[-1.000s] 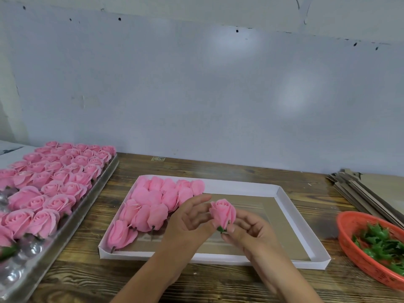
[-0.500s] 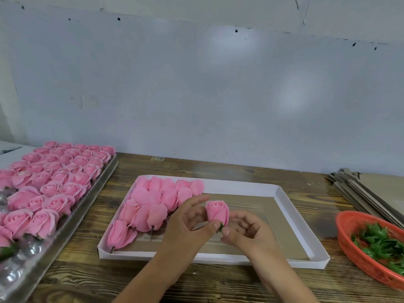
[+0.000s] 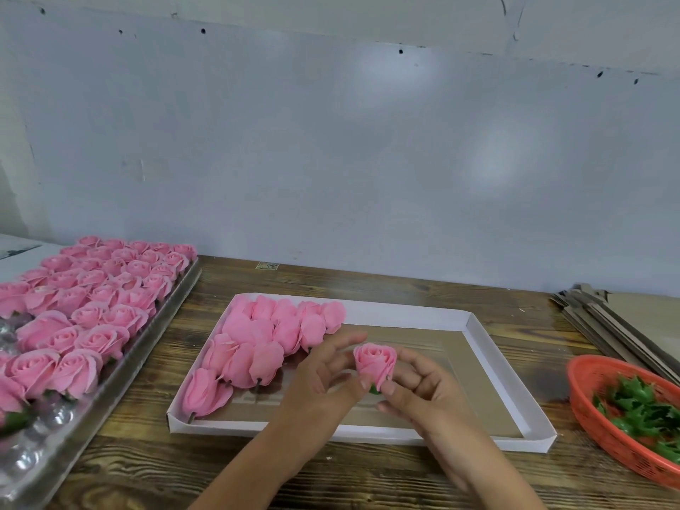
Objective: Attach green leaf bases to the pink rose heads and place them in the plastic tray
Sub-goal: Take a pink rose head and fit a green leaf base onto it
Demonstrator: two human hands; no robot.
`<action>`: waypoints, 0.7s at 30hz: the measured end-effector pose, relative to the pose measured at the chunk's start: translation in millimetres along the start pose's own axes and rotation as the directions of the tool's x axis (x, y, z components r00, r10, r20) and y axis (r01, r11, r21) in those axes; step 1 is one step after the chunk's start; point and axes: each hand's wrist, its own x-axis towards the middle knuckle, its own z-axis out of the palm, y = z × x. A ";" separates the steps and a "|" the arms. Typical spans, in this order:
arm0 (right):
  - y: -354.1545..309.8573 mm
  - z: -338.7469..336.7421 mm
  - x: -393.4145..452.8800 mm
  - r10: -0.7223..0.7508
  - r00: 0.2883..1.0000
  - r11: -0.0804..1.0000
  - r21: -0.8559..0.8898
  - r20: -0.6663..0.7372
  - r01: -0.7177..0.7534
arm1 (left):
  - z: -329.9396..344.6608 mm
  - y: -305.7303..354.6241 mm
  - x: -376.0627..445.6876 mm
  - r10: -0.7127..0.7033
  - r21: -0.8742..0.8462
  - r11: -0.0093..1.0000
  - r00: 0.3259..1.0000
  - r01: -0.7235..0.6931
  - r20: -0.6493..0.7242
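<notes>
Both hands hold one pink rose head [image 3: 374,362] upright over the white tray [image 3: 474,327]. My left hand [image 3: 323,377] pinches its left side and base. My right hand [image 3: 415,384] pinches the base from the right, where a bit of the green leaf base [image 3: 374,390] shows under the petals. Several finished pink roses [image 3: 268,344] lie in rows in the tray's far left part. An orange basket [image 3: 588,399] at the right edge holds several green leaf bases [image 3: 640,406].
A silver plastic tray [image 3: 121,366] on the left carries several upright pink rose heads [image 3: 88,288]. Flat cardboard pieces [image 3: 607,318] are stacked at the far right. All rest on a wooden table [image 3: 368,476] against a grey wall.
The rose and both hands have dropped slightly lower and nearer to the tray. The fingers have shifted round the base of the rose.
</notes>
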 end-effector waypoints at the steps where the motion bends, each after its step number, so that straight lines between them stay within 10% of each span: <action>1: 0.3 0.1 0.1 -0.006 1.000 1.000 0.004 0.002 0.006 | -0.2 -1.0 0.1 0.013 0.023 1.000 1.000 -0.013 0.004; 21: 10.0 8.1 -0.5 -0.052 0.997 0.973 -0.221 0.063 0.065 | 2.4 9.5 -1.6 0.116 0.068 0.991 0.992 -0.112 -0.054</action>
